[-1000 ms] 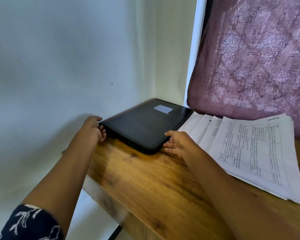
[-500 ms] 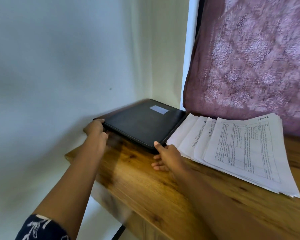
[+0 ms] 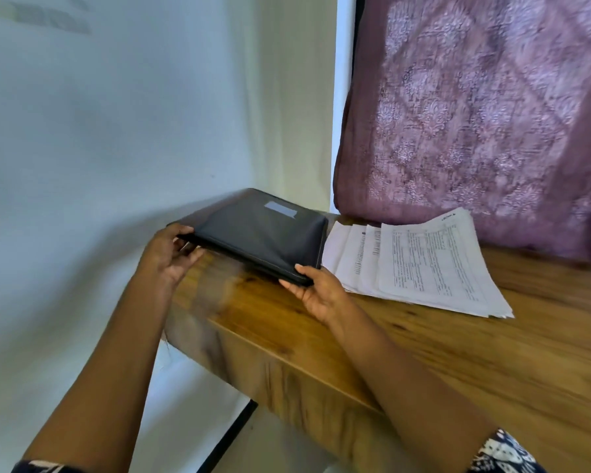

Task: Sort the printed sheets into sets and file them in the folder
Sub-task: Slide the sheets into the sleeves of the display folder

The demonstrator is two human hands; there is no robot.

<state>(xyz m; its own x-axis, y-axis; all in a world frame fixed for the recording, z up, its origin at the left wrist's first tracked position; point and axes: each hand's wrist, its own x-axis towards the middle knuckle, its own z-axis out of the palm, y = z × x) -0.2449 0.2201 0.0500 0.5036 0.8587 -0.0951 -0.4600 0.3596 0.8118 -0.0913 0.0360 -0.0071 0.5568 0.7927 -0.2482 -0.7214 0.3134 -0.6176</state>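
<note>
Head view: a black folder sits at the desk's far left corner, close to the wall, its near edge raised off the wood. The left hand grips the folder's left corner, fingers curled under and thumb on top. The right hand pinches the near right corner the same way. Printed sheets lie fanned just beside the folder, toward the back edge below a purple curtain. The folder looks stiff, smooth and fairly light, so opposite corners likely suit it; the loose sheets look thin and easily slid apart. A second ago the folder lay flat, with both hands only at its edges; now it is tilted up.
</note>
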